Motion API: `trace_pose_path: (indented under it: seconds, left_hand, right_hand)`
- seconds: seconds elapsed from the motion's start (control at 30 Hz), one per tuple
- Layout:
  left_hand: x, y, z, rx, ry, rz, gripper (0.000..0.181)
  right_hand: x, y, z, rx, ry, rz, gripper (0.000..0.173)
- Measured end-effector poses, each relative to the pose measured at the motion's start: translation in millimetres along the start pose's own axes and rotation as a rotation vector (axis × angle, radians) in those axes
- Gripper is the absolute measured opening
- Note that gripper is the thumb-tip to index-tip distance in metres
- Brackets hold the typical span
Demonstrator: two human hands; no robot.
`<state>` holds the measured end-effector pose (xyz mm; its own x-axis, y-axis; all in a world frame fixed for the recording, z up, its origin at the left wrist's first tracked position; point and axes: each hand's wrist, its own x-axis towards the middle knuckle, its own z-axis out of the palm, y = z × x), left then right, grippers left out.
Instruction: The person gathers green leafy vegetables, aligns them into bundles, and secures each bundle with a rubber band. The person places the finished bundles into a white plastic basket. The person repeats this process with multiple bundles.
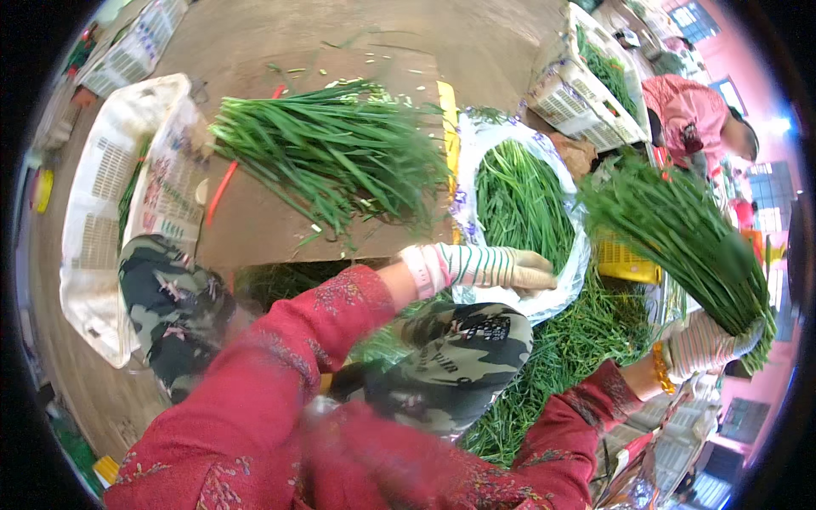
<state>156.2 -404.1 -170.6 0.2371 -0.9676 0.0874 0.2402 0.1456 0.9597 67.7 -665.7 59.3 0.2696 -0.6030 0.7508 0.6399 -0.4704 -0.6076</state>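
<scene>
My right hand point(707, 347), in a striped glove, grips a thick bunch of garlic chives point(682, 229) by its stalk ends. The bunch is raised at the right, its leaves pointing up and left. My left hand point(497, 268), also gloved, lies over the near rim of a clear plastic bag point(468, 172), fingers stretched and nothing seen in them. Whether it touches the bag is unclear. More garlic chives point(519, 191) fill the bag. Before me, a loose pile of garlic chives point(331, 153) lies on a brown board point(274, 239), pale stalk ends to the left.
A white plastic crate point(95, 236) stands at my left, another crate point(561, 102) of greens at the upper right. Loose green leaves point(548, 370) cover the floor beside my knee. A red strip point(221, 193) lies on the board. A person point(685, 118) bends at the far right.
</scene>
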Motion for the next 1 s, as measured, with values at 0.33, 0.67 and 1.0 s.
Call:
trace_pose_path:
  seconds: [0.33,0.67,1.0]
  left_hand:
    - [-162,130,27,-1.05,0.283,0.858,0.097]
    - [-339,100,-23,-0.671,1.042,0.717,0.061]
    - [-357,141,-85,0.999,0.926,0.503,0.049]
  right_hand:
    - [-220,-64,147,0.079,-0.528,0.294,0.051]
    - [-285,-64,271,-0.03,-1.407,-0.155,0.061]
    - [-272,-54,412,0.678,-1.432,0.691,0.058]
